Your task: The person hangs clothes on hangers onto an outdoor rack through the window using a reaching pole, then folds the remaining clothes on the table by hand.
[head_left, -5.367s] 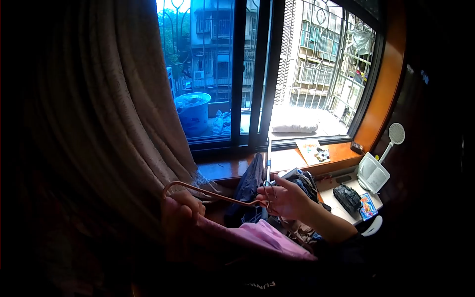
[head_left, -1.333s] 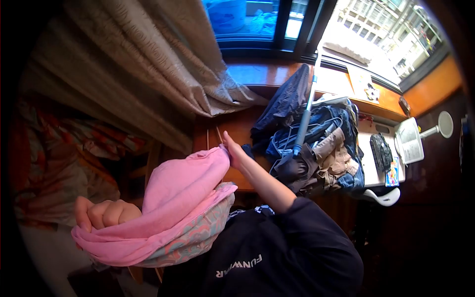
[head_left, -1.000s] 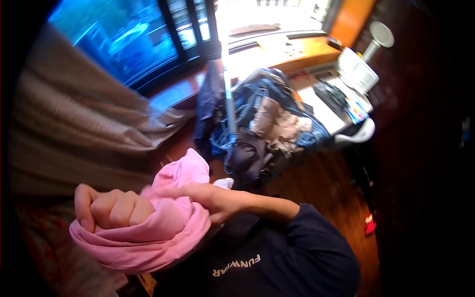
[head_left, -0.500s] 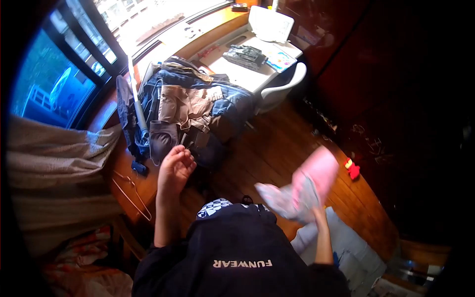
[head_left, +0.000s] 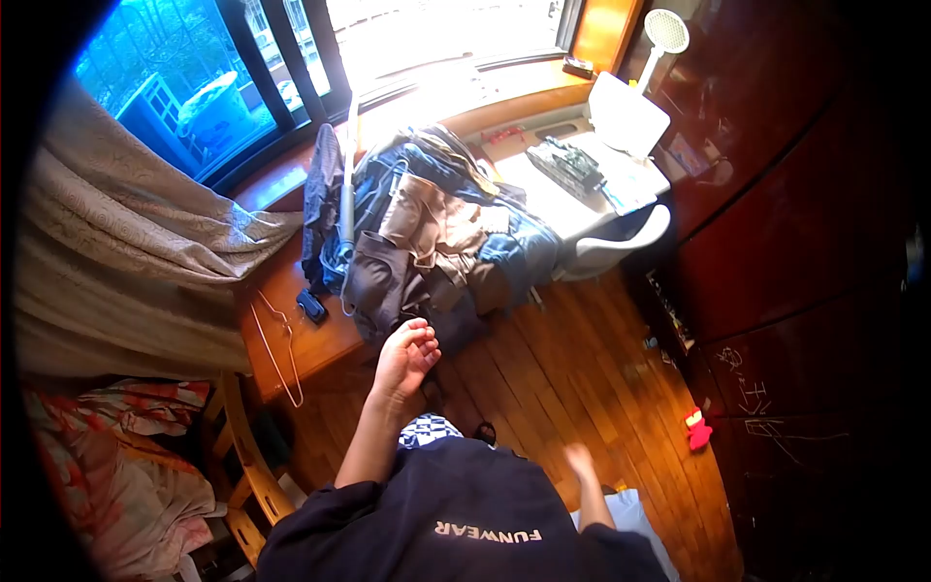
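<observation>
Above the pile of clothes' near edge is my left hand (head_left: 407, 357), its fingers curled together with nothing seen in them. My right hand (head_left: 580, 464) is low on the right over the wooden floor, blurred, and its fingers cannot be made out. Near it lies a light blue item (head_left: 628, 516), partly hidden by my sleeve. A copper-coloured hanger (head_left: 293, 361) rests on the wooden desk (head_left: 325, 341), beside a small dark blue object (head_left: 311, 307). Brown and blue clothes (head_left: 427, 223) are heaped beyond my left hand. The pink cloth is out of view.
A pole (head_left: 347, 194) leans by the clothes. A white table (head_left: 524, 175) bears a dark model tank (head_left: 567, 167), with a white chair (head_left: 616, 247) in front. A wooden chair (head_left: 254, 466) stands at the left, and a red toy (head_left: 698, 432) lies by the dark red cabinet (head_left: 795, 291).
The pink cloth came off the hanger, moved right in my right hand, and is now gone from view. The hanger has come to rest on the desk. The view has turned down towards the floor.
</observation>
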A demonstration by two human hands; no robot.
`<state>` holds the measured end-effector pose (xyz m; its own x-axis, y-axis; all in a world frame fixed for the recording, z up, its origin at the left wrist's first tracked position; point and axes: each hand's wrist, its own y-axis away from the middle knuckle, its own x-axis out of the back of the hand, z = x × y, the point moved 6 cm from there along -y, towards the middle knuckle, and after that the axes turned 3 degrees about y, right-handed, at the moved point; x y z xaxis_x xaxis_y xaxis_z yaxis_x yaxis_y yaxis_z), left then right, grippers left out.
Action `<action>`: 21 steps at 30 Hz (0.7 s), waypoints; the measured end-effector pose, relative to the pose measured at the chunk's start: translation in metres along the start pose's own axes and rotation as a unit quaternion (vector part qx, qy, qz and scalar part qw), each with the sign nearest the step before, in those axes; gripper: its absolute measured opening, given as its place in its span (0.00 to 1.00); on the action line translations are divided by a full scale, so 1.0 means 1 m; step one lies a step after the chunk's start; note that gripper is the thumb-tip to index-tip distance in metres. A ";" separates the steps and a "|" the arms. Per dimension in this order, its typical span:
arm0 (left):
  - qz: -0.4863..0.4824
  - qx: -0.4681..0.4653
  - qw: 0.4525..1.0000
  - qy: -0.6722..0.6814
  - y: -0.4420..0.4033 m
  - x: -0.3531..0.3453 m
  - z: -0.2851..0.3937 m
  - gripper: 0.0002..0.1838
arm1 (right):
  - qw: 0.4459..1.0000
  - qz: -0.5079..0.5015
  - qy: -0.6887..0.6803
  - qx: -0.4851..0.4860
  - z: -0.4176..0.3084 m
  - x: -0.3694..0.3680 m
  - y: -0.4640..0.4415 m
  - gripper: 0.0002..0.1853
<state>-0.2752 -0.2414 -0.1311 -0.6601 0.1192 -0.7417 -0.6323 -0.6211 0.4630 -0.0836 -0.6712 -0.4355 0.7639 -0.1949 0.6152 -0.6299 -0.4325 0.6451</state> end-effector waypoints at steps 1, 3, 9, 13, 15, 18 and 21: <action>0.001 -0.003 1.000 0.009 -0.004 0.007 0.005 0.07 | 0.971 -0.009 -0.078 0.227 -0.149 0.009 -0.025 0.13; -0.008 -0.018 0.999 0.037 -0.013 0.034 0.023 0.09 | 0.845 -0.085 -0.014 0.528 -0.421 0.030 0.013 0.13; -0.046 -0.096 0.989 0.102 -0.013 0.088 0.108 0.06 | 0.398 -0.138 0.389 0.819 -0.779 0.018 0.335 0.16; 0.128 -0.003 0.991 0.044 -0.011 0.089 0.127 0.07 | 0.361 -0.063 0.427 0.827 -0.874 0.006 0.374 0.15; 0.167 -0.018 0.985 0.033 0.007 0.061 0.133 0.13 | 0.356 -0.046 0.426 0.830 -0.904 -0.007 0.364 0.14; 0.158 -0.050 0.985 0.051 -0.007 0.089 0.151 0.17 | 0.303 -0.028 0.437 0.846 -0.929 -0.048 0.370 0.13; 0.139 -0.072 0.987 0.039 -0.029 0.115 0.157 0.17 | 0.281 -0.008 0.425 0.860 -0.951 -0.071 0.364 0.12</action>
<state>-0.3964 -0.0880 -0.1533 -0.7625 -0.1280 -0.6341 -0.3634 -0.7262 0.5835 -0.5009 0.0218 0.1866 -0.0049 -0.2165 0.9763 0.9316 -0.3558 -0.0743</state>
